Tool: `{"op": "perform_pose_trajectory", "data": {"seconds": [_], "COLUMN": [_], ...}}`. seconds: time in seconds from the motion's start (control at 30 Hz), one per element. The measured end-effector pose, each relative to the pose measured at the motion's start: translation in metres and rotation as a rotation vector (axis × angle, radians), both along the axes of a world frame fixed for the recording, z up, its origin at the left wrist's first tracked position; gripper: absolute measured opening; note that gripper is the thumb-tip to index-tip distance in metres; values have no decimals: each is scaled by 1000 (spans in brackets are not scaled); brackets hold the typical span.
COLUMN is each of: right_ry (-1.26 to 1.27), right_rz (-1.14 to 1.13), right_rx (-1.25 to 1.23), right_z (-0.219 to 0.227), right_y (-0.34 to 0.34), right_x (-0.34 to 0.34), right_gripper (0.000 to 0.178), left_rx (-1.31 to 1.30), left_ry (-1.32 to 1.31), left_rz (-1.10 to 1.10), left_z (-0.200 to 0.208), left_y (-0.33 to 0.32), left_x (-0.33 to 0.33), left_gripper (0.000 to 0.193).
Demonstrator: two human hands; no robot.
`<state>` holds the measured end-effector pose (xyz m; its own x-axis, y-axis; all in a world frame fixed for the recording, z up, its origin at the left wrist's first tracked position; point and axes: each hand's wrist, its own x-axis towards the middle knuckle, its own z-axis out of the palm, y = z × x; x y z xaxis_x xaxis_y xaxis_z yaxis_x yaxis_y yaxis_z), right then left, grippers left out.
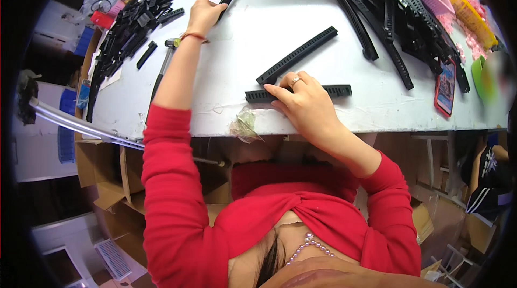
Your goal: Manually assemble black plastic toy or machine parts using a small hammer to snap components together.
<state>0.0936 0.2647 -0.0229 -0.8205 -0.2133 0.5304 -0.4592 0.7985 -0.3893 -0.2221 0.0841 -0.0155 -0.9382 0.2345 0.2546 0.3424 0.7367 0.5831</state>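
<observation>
L hand (203, 16) holds blk piece (229, 0); R hand (306, 102) on strip (338, 91)

Bench (237, 40) middle open toward far edge, between left hand (204, 14) and angled strip (301, 53). Left side blocked by black parts pile (134, 26); hammer (166, 63) just inside it. Long strip heap (388, 13) fills far right corner. Near edge middle: second strip (339, 91), right hand (308, 100), plastic scrap (245, 125) obstruct. Gap right of these, up to phone (445, 88).
</observation>
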Motion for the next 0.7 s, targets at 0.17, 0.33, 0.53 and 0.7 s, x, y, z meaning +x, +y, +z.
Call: {"op": "perform_pose_trajectory", "data": {"seconds": [0.17, 0.33, 0.53, 0.7], "right_ry": [-164, -211, -248, -227], "right_rz": [-64, -93, -41, -84], "right_rx": [-210, -210, -256, -287], "right_z": [6, 15, 7, 8], "right_y": [7, 1, -14, -21], "right_x": [8, 0, -4, 0], "right_gripper": [33, 27, 19, 15], "left_rx": [288, 361, 321, 265], "left_ry": [-263, -289, -277, -242], "left_rz": [-370, -450, -437, -430], "left_z": [38, 34, 18, 16], "left_y": [-40, -81, -97, -106], "left_x": [127, 202, 242, 239], "left_gripper": [32, 27, 26, 26]}}
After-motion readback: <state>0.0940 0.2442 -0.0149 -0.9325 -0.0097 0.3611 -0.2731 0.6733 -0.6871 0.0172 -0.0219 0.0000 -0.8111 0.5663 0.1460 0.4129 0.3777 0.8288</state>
